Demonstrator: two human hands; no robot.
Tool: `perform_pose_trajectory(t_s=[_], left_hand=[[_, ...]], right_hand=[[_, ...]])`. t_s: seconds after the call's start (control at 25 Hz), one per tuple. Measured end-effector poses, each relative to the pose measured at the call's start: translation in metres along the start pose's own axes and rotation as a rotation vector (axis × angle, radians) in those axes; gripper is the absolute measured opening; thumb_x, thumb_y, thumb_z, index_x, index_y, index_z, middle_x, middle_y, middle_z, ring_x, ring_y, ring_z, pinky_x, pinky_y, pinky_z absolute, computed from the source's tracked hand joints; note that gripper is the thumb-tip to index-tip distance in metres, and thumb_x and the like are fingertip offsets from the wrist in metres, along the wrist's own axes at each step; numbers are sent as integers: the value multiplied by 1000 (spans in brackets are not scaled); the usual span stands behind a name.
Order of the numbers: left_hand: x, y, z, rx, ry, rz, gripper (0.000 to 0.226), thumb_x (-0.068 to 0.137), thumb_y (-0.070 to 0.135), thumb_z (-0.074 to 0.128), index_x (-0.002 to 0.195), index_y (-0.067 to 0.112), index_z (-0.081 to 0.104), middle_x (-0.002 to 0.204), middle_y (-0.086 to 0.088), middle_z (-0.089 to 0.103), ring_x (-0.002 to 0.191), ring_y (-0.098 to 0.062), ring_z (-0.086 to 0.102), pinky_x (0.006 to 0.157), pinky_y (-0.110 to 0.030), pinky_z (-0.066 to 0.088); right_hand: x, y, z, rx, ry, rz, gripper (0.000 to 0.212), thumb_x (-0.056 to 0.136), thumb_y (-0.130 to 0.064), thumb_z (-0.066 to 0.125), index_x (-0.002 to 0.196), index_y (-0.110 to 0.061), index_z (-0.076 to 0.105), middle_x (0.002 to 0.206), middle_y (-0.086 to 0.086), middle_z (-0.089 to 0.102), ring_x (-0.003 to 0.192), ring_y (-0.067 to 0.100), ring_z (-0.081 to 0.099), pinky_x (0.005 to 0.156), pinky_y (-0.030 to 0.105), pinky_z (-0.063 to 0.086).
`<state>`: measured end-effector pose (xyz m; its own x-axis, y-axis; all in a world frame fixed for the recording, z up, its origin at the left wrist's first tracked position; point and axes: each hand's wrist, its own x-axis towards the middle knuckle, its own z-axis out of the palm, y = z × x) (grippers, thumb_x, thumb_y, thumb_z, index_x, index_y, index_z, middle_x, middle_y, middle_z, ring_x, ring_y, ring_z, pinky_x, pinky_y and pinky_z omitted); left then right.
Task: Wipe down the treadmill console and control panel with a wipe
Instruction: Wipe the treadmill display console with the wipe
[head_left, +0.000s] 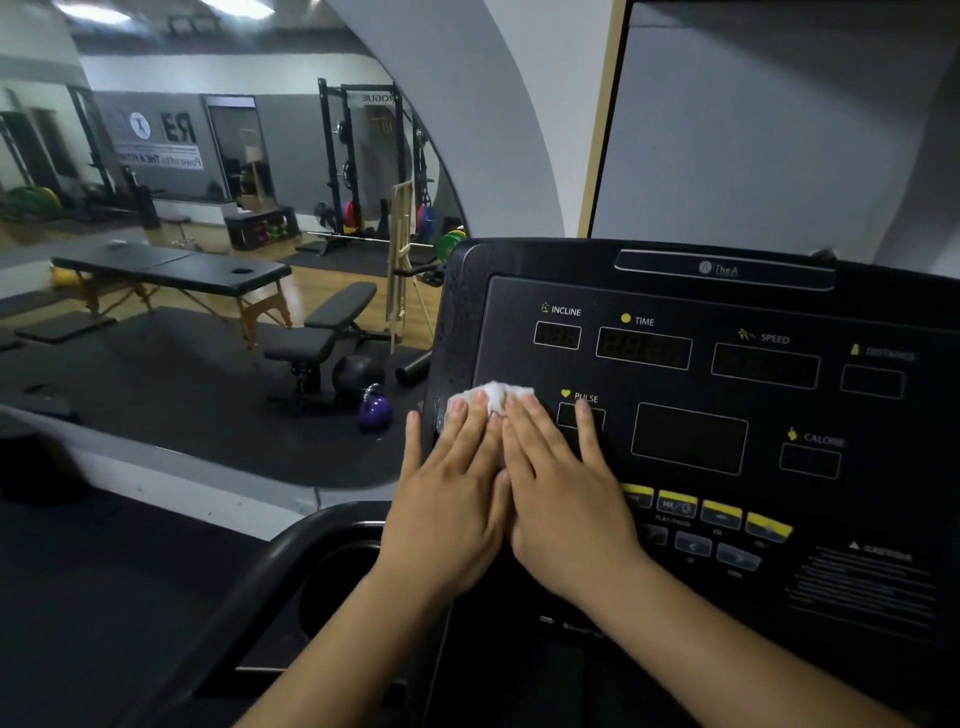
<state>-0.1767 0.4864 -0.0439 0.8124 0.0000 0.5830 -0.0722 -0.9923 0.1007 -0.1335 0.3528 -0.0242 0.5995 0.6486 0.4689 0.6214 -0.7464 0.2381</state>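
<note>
The black treadmill console (727, 395) fills the right half of the head view, with dark displays labelled INCLINE, TIME, SPEED, PULSE and CALORIE. A row of yellow-topped buttons (722, 512) runs below them. A crumpled white wipe (493, 396) lies on the console's left part, beside the PULSE window. My left hand (452, 499) and my right hand (561, 493) lie side by side, fingers flat, pressing the wipe against the panel. Most of the wipe is hidden under the fingers.
A round cup holder (337, 577) sits in the console's lower left, under my left forearm. A mirror on the left reflects a gym with a massage table (176, 273), a weight bench (322, 332), a purple kettlebell (375, 410) and a squat rack (363, 166).
</note>
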Motion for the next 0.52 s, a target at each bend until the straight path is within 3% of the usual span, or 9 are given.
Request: perform_pose_trajectory(t_s=[0.16, 0.28, 0.44, 0.52], left_hand=[[-26, 20, 9, -7, -44, 53, 58, 98, 37, 32, 149, 12, 36, 155, -11, 35, 147, -27, 23, 116, -52, 6], [3, 24, 3, 34, -9, 67, 58, 99, 38, 27, 150, 12, 34, 156, -10, 33, 147, -25, 21, 117, -53, 1], [5, 36, 3, -6, -37, 61, 58, 99, 37, 26, 151, 14, 32, 158, -9, 30, 148, -24, 18, 118, -52, 0], [-15, 48, 8, -36, -59, 90, 58, 96, 34, 33, 149, 12, 36, 156, -9, 34, 147, -26, 23, 115, -53, 8]], right_hand=[[-37, 7, 11, 46, -1, -81, 68, 80, -28, 31, 141, 1, 41, 152, 15, 36, 146, 25, 20, 113, 60, 13], [-19, 23, 0, -20, 22, -36, 68, 79, -28, 33, 139, 2, 44, 150, 14, 40, 145, 23, 24, 113, 60, 12], [-28, 27, -3, 1, 6, -2, 76, 74, -29, 54, 140, 5, 38, 151, 18, 36, 145, 28, 22, 113, 60, 14], [-54, 22, 7, 39, 4, -26, 80, 72, -28, 50, 143, 5, 30, 152, 20, 35, 145, 30, 21, 112, 59, 16]])
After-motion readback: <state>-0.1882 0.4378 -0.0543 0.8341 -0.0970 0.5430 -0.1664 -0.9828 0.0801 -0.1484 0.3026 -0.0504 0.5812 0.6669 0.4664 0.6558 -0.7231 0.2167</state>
